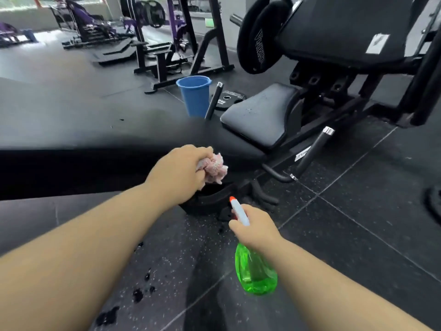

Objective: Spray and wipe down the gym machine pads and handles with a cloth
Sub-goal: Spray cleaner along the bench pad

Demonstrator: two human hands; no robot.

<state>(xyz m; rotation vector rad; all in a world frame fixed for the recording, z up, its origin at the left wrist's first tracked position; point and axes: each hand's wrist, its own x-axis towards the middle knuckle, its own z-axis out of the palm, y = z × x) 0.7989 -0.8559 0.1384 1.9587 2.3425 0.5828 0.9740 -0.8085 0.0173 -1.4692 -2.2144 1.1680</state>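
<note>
The step in hand looks like wiping: the left hand point(179, 173) is clenched round a bunched pink cloth point(212, 167), which sits low at the front end of the gym machine, at the dark edge just before the seat pad point(257, 113); whether the cloth touches that surface I cannot tell. The right hand point(256, 231) grips the neck of the green spray bottle point(255, 271), held above the floor point(358, 235) just beside the machine's foot, nozzle pointing forward towards the frame. Pale specks on the seat pad suggest it has been sprayed, so the next move probably calls for carrying the cloth up and forward onto it, then to the side handle point(312, 149) with its chrome cap and the big back pad point(346, 27) above. Room is open to the right over the floor tiles, and the bottle hand can swing there freely. Ahead it is tighter: the roller pads point(257, 37) overhang the seat, the handle juts out at the seat's right edge, and a blue bucket point(194, 94) stands near its far left corner beside a second bar point(213, 101), so a wide sweep left could knock it
</note>
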